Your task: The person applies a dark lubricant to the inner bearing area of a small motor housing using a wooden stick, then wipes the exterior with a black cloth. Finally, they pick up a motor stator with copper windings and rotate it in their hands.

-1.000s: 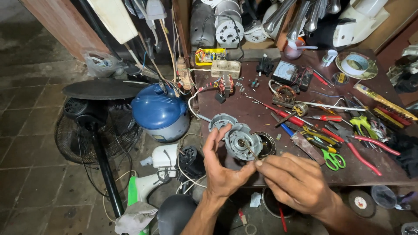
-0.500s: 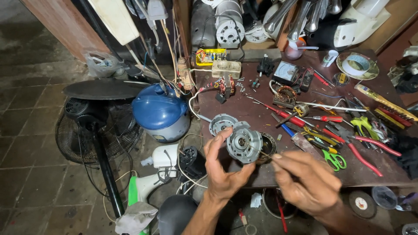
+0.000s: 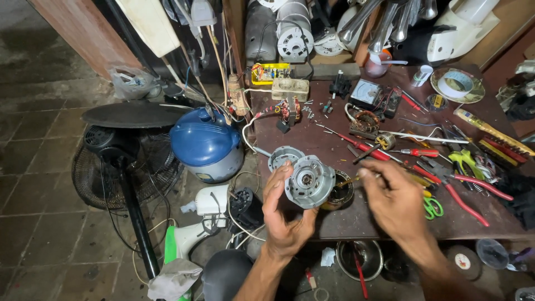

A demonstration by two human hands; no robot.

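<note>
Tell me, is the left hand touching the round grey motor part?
Touching. The head view shows the left hand gripping the round grey motor part, thumb and fingertips pressed against its rim, lifting it over the workbench.

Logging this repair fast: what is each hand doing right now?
Left hand: closed on the round grey motor housing.
Right hand: fingers pinched on a thin tool pointed at the housing.

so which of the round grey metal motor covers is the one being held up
The larger round grey metal motor cover with the central bearing hole, gripped in the left hand. The other grey cover lies flat on the dark red workbench behind it, untouched.
</note>
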